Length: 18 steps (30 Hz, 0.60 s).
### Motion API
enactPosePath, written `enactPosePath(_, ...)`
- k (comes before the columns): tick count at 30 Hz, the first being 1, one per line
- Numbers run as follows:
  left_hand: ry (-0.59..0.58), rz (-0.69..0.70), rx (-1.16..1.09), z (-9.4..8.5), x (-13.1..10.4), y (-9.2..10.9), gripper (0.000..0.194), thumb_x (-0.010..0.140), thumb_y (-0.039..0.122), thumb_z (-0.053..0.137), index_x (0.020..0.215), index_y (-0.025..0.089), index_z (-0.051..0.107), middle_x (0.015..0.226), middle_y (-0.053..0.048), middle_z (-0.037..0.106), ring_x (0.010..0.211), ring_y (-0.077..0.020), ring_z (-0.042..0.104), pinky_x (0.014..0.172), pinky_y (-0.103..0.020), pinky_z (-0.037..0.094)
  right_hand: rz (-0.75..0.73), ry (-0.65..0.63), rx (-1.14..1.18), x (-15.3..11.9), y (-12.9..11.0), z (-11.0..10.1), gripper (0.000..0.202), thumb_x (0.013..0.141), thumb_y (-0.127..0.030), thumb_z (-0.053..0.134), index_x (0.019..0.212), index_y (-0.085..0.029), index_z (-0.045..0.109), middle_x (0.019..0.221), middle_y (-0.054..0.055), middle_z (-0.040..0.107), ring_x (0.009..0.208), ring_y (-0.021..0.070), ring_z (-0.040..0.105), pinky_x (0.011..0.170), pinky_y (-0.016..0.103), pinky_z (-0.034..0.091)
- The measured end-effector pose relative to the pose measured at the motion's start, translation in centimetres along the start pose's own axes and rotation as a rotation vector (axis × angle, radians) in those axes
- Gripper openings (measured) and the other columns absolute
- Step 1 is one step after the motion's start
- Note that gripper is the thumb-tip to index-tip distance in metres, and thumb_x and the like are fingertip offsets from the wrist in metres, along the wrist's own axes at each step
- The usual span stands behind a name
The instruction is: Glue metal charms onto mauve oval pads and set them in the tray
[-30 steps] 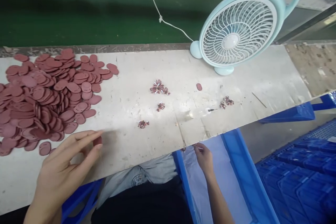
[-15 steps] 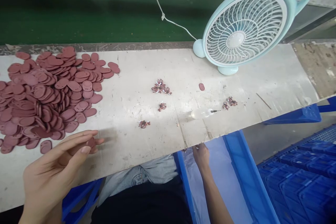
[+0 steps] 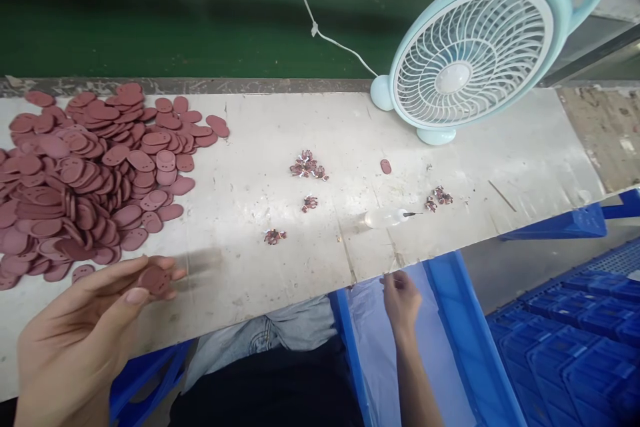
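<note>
My left hand [image 3: 95, 320] is closed on a flat reddish-brown oval piece [image 3: 154, 279], pinched between thumb and fingers above the near side of the table. A big pile of like oval pieces [image 3: 95, 180] lies just beyond it. My right hand [image 3: 403, 293] is at the table's near edge, over a blue crate [image 3: 465, 320] with a pale liner. Its fingers are curled together, and whatever they may hold is hidden. Small clusters of tiny brown and white figures [image 3: 307, 165] lie mid-table. Nearer my right hand rests a clear bottle with a thin dark tip [image 3: 385, 217].
A light-blue fan [image 3: 470, 60] stands at the back right, its white cord [image 3: 340, 48] running up over a green surface [image 3: 200, 27]. One loose oval piece [image 3: 385, 166] lies in front of it. Stacked blue crates [image 3: 575, 333] stand on the floor at right.
My left hand has shifted slightly left and down, and its oval piece now shows more of its face. My right hand has moved right along the table edge.
</note>
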<state>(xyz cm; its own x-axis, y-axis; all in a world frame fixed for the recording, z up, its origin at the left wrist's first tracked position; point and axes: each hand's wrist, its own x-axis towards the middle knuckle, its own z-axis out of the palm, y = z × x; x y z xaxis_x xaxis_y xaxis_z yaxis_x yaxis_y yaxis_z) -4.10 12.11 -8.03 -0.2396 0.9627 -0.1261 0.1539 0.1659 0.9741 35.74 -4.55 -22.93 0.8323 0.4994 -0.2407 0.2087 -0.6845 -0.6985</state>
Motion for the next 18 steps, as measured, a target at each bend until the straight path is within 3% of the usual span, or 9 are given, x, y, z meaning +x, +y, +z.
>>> enactPosePath(3, -0.032, -0.108, -0.193, -0.1, -0.6, -0.2, 0.024, 0.077, 0.02, 0.082, 0.1, 0.024, 0.079, 0.093, 0.001, 0.081, 0.075, -0.0217, 0.074, 0.058, -0.03, 0.058, -0.014, 0.101, 0.318, -1.3, -4.5, -2.4, 0.03, 0.091, -0.047, 0.067, 0.083, -0.018, 0.063, 0.062, -0.003, 0.059, 0.053, 0.0112, 0.051, 0.049, 0.022, 0.04)
enactPosePath(5, -0.103, -0.192, -0.258, 0.1, -1.1, -0.5, 0.024, 0.077, 0.022, 0.083, 0.101, 0.025, 0.078, 0.094, 0.0, 0.081, 0.073, -0.0215, 0.075, 0.053, -0.026, 0.056, -0.01, 0.025, 0.545, -2.3, -7.7, -3.3, 0.034, 0.094, -0.052, 0.061, 0.079, -0.021, 0.058, 0.06, -0.006, 0.051, 0.049, 0.0089, 0.046, 0.042, 0.019, 0.035)
enactPosePath(8, -0.267, -0.285, -0.344, 1.0, -1.9, -0.9, 0.023, 0.08, 0.024, 0.081, 0.102, 0.024, 0.079, 0.099, -0.004, 0.082, 0.076, -0.0229, 0.076, 0.055, -0.025, 0.058, 0.048, -0.26, 0.778, -3.4, -12.0, -2.6, 0.049, 0.097, -0.061, 0.046, 0.085, -0.018, 0.066, 0.058, -0.007, 0.043, 0.038, 0.0065, 0.032, 0.027, 0.017, 0.023)
enactPosePath(10, -0.397, -0.343, -0.417, 2.1, -2.4, -1.0, 0.022, 0.081, 0.026, 0.081, 0.102, 0.022, 0.079, 0.104, -0.008, 0.081, 0.079, -0.0244, 0.078, 0.061, -0.027, 0.062, 0.173, -0.544, 1.044, -3.3, -14.2, -1.1, 0.062, 0.098, -0.067, 0.039, 0.106, -0.013, 0.068, 0.064, -0.005, 0.047, 0.037, 0.0053, 0.031, 0.021, 0.015, 0.018)
enactPosePath(12, -0.48, -0.429, -0.501, 3.4, -3.0, -0.7, 0.021, 0.081, 0.027, 0.081, 0.101, 0.021, 0.079, 0.107, -0.011, 0.081, 0.083, -0.0252, 0.078, 0.067, -0.028, 0.063, 0.357, -0.876, 1.466, -2.5, -15.8, 0.6, 0.067, 0.096, -0.068, 0.045, 0.13, -0.011, 0.057, 0.08, -0.001, 0.057, 0.046, 0.0043, 0.045, 0.022, 0.009, 0.027)
enactPosePath(14, -0.496, -0.526, -0.59, 4.6, -3.7, -0.4, 0.019, 0.082, 0.025, 0.08, 0.1, 0.021, 0.078, 0.108, -0.011, 0.081, 0.09, -0.0245, 0.078, 0.071, -0.026, 0.063, 0.5, -1.131, 1.806, -1.3, -16.9, 2.0, 0.063, 0.095, -0.059, 0.057, 0.139, -0.014, 0.046, 0.093, 0.001, 0.061, 0.061, 0.0042, 0.057, 0.034, 0.005, 0.043)
enactPosePath(18, -0.579, -0.625, -0.781, 6.2, -5.0, -0.5, 0.018, 0.085, 0.023, 0.077, 0.103, 0.024, 0.076, 0.109, -0.007, 0.08, 0.092, -0.0232, 0.078, 0.071, -0.026, 0.063, 0.52, -1.237, 1.872, -0.4, -18.5, 2.6, 0.033, 0.102, -0.043, 0.053, 0.121, -0.016, 0.053, 0.079, -0.003, 0.058, 0.059, 0.0057, 0.059, 0.043, 0.01, 0.052)
